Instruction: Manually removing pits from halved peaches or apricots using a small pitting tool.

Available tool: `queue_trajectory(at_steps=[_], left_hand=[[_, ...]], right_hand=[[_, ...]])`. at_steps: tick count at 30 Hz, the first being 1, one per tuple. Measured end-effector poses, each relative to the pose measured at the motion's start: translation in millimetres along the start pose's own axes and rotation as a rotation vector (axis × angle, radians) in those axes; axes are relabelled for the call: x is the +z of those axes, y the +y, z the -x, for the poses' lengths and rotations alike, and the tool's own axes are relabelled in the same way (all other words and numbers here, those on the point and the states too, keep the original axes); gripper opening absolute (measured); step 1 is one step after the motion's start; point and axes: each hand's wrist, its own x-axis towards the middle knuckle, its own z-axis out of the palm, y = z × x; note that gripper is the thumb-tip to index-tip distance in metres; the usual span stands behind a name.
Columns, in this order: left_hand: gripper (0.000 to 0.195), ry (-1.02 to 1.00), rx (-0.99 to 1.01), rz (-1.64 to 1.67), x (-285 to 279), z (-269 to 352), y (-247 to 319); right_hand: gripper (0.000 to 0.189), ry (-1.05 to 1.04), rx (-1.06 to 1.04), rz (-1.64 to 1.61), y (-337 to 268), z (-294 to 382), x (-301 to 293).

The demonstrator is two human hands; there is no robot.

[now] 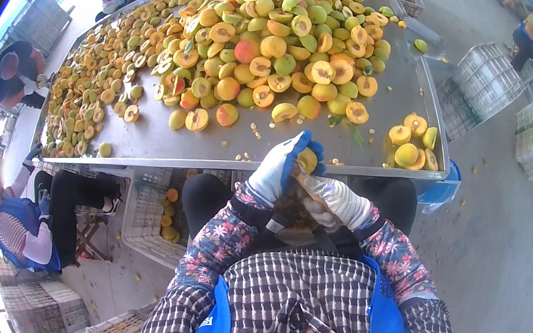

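My left hand (280, 166), in a white knit glove with blue-coated fingers, is closed around a yellow halved fruit (307, 160) just off the front edge of the metal table (204, 160). Against that fruit my right hand (340, 200), in a white striped glove, grips a small tool whose tip meets the fruit; its kind cannot be told. Behind my hands a large heap of whole and halved yellow-green fruit, apricots or plums (273, 46), covers much of the table. Loose pale pits or kernels (254, 130) lie on the metal near the front.
A small group of fruit (407, 154) sits in the table's right corner, above a blue bucket (440, 187). Plastic crates (150, 231) stand below left, with more crates (487, 76) at right. Co-workers sit along the left side; one (18, 230) is nearest. Another person (528, 38) stands far right.
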Motion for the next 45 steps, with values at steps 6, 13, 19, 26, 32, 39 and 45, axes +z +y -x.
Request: queue_trajectory(at_steps=[6, 13, 19, 26, 32, 39, 45], left_hand=[[0.038, 0.039, 0.074, 0.043, -7, -2, 0], [0.017, 0.633, 0.856, -1.460, -66, 46, 48], [0.039, 1.495, 0.277, -1.934, -152, 111, 107], [0.033, 0.616, 0.716, -1.490, -81, 39, 64], [0.029, 0.218, 0.372, -0.793, -53, 3, 13], [0.047, 0.086, 0.257, 0.144, -29, -47, -36], [0.043, -0.016, 0.124, 0.674, -6, -24, -25]], right_hand=[[0.048, 0.014, 0.087, 0.404, 8, 6, -18], [0.047, 0.309, -0.052, 1.110, -8, 28, -45], [0.052, 0.951, -0.341, 1.339, -72, -1, -126], [0.059, 1.062, 0.009, 1.327, -127, -66, -171], [0.060, 0.947, -0.130, 0.894, -108, -70, -161], [0.058, 0.559, -0.368, 0.647, -76, -34, -53], [0.034, 0.646, -0.894, 0.986, -32, -12, -17]])
